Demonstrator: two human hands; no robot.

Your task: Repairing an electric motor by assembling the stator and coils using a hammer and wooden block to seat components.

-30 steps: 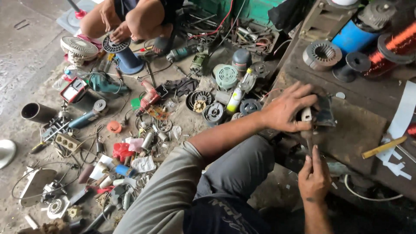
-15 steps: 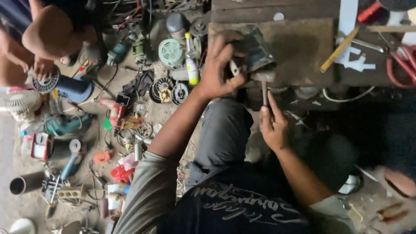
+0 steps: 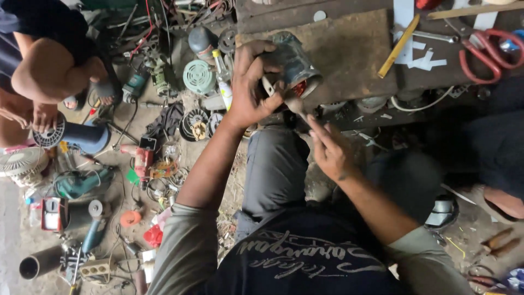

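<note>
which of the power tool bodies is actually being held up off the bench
The blue-grey motor housing gripped in the left hand; the teal drill and red drill lie on the floor.

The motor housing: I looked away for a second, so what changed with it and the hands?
The left hand has tilted the motor housing so its open end faces the right hand, which rose, keeping its thin tool at the opening. The left grip stayed; the wooden bench stays under the housing.

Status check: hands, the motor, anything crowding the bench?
Left hand gripping motor housing at bench edge. Right hand holds a thin tool at its open end. Yellow stick and red snips lie apart, not in the way.
</note>
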